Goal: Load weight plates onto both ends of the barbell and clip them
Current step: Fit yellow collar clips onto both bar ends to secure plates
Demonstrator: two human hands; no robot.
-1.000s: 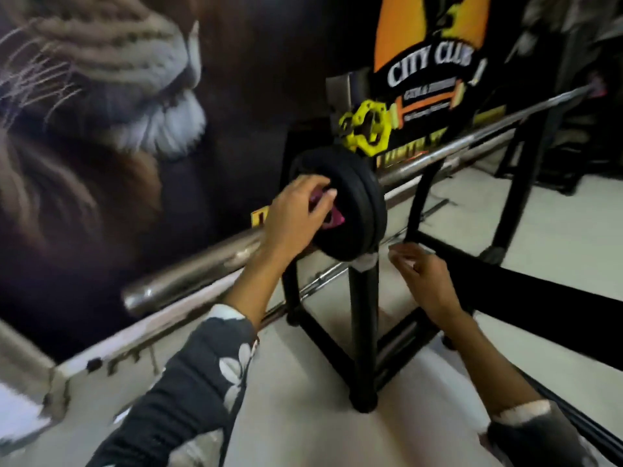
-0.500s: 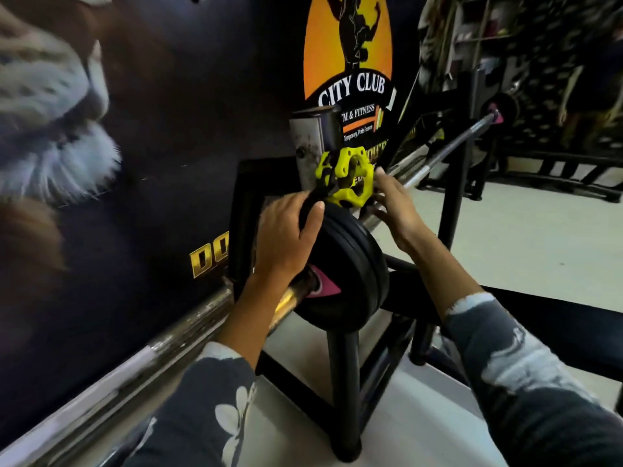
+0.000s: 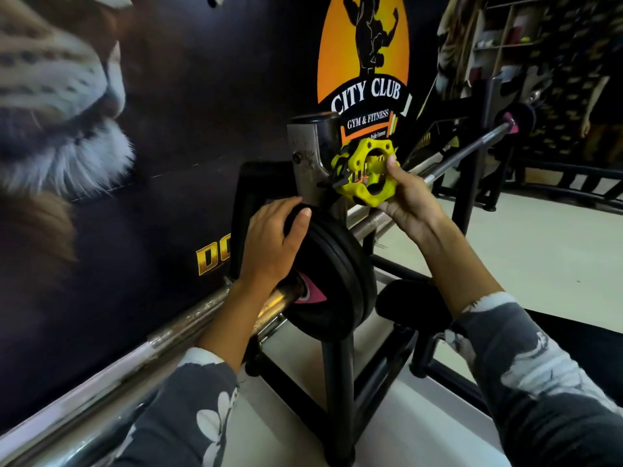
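Observation:
Two black weight plates (image 3: 340,281) with a pink hub sit side by side on the near end of the chrome barbell (image 3: 188,328). My left hand (image 3: 273,244) rests over the outer plate's top edge and face. Just behind the plates, my right hand (image 3: 409,200) grips a yellow barbell clip (image 3: 362,180) close against the steel rack upright (image 3: 313,153). The bar runs on to the far right, where a black plate with a pink hub (image 3: 517,119) sits on its other end.
The black rack frame (image 3: 337,396) stands right below the plates on a pale floor (image 3: 539,251). A dark wall with a lion picture and an orange gym logo (image 3: 364,62) runs close along the left. Shelves (image 3: 502,45) and a person stand at the far right.
My right hand rose from beside the rack post to the yellow clip and took hold of it. My left hand slid from the plate's hub up onto its top edge. The view swung right.

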